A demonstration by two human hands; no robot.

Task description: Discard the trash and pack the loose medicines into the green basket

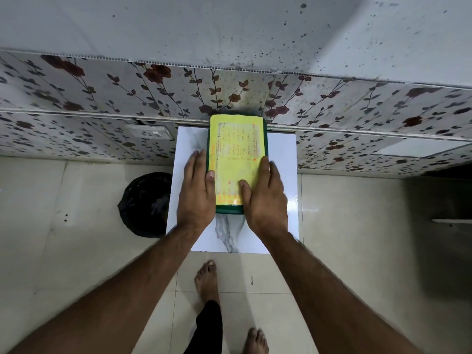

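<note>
In the head view, the green basket is seen standing on a small white marble-patterned tabletop, pushed toward its far edge against the flower-tiled wall. Its mouth is covered by a yellow printed sheet, so the contents cannot be told, and no loose medicines are seen on the tabletop. The left hand is laid flat and spread along the basket's left side, fingers extended, with the thumb touching the sheet's edge; nothing is gripped in it. The right hand is likewise opened flat against the right side, its thumb resting on the sheet, and nothing is enclosed by it. A black-lined bin is stood on the floor just beside the tabletop's left edge.

The packing is judged to be near its end. The basket is only pressed between open palms, so if it is lifted it could slip down or tilt. The sheet is held merely by two thumbs and could slide off or crumple. A push forward could jam the basket against the wall.
</note>
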